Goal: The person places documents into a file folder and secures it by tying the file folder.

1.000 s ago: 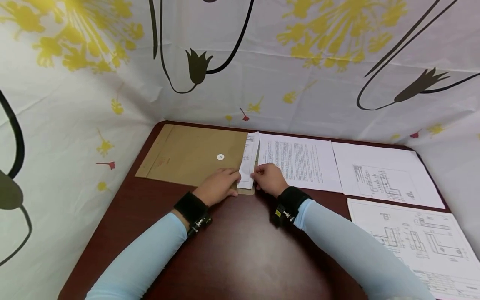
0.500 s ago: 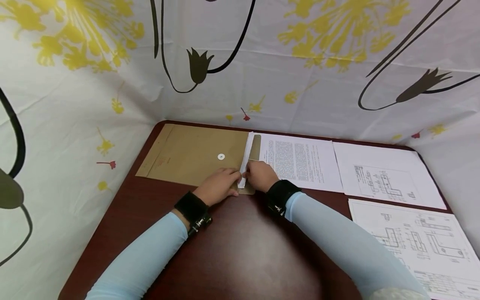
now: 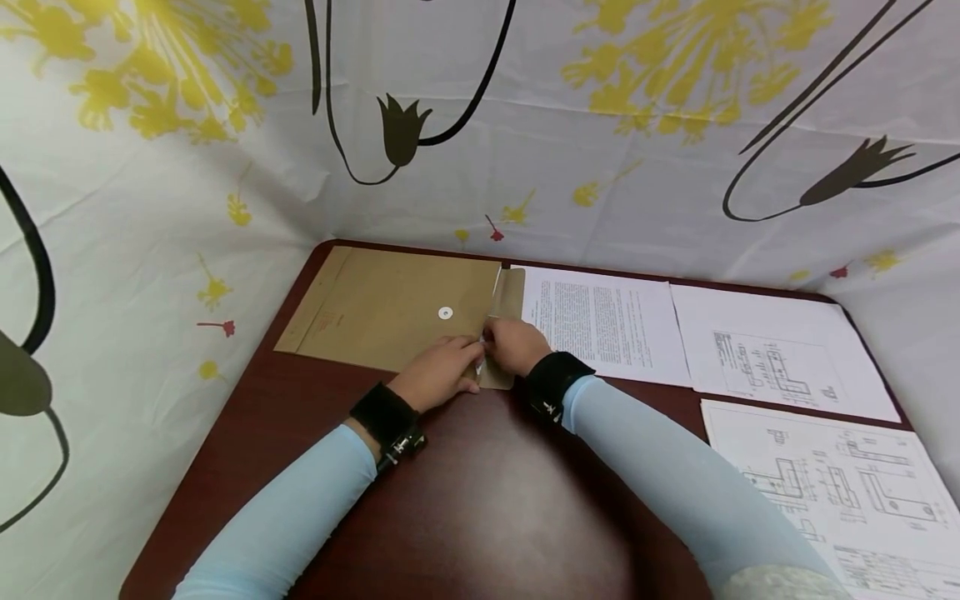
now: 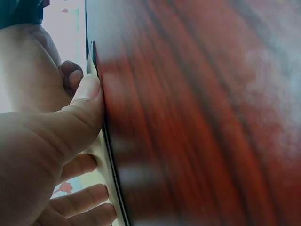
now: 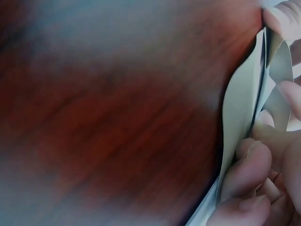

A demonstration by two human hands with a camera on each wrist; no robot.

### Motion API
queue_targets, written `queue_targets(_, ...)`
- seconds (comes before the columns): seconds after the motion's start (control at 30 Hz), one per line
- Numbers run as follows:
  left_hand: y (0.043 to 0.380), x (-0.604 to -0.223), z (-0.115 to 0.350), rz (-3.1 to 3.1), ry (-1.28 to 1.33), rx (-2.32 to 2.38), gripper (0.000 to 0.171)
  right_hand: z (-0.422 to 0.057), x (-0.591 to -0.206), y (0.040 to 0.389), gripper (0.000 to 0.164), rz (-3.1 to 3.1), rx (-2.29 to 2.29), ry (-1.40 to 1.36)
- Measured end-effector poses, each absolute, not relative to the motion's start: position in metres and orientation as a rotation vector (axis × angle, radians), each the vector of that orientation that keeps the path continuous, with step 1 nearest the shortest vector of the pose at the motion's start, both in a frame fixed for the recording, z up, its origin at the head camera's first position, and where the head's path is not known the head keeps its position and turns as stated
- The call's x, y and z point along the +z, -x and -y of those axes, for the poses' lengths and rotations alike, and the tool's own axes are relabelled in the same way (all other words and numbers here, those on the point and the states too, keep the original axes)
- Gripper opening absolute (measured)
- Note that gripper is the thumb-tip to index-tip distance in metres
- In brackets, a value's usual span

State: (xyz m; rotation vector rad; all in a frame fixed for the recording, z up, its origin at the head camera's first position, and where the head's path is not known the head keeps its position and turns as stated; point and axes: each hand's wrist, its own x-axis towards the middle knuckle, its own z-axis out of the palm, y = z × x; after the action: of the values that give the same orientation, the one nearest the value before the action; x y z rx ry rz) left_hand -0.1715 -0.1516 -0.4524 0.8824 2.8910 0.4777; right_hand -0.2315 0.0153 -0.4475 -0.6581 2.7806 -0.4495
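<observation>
A brown paper document envelope (image 3: 390, 308) with a white round button lies flat at the back left, its flap (image 3: 510, 292) folded out to the right. My left hand (image 3: 441, 371) grips the envelope beside its mouth, thumb at the near edge; the left wrist view shows the thumb (image 4: 87, 89) along that edge. At the mouth, my right hand (image 3: 516, 346) pinches the last visible strip of white paper (image 3: 481, 363), most of which is inside the envelope. In the right wrist view the mouth gapes and the right fingers (image 5: 249, 169) lie against the flap (image 5: 240, 99).
Right of the flap lies a sheet of printed text (image 3: 592, 325), partly under it. Beyond that is a sheet with a drawing (image 3: 840, 342), and nearer stands another drawing sheet (image 3: 817, 442). The dark wooden table (image 3: 465, 500) is bounded by patterned cloth (image 3: 585, 125).
The right hand has moved left to the envelope's mouth, and the white paper has slid left into it, leaving only a thin strip showing. The left hand stays in place.
</observation>
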Motion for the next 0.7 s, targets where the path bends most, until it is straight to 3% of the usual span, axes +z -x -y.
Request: queue_targets(0.7,0.1693,-0.4478,0.1472,-2.868,-0.874,0.503,0.038,-0.0222,-0.4563,0.2376,0.020,-2.736,-0.464,0.714)
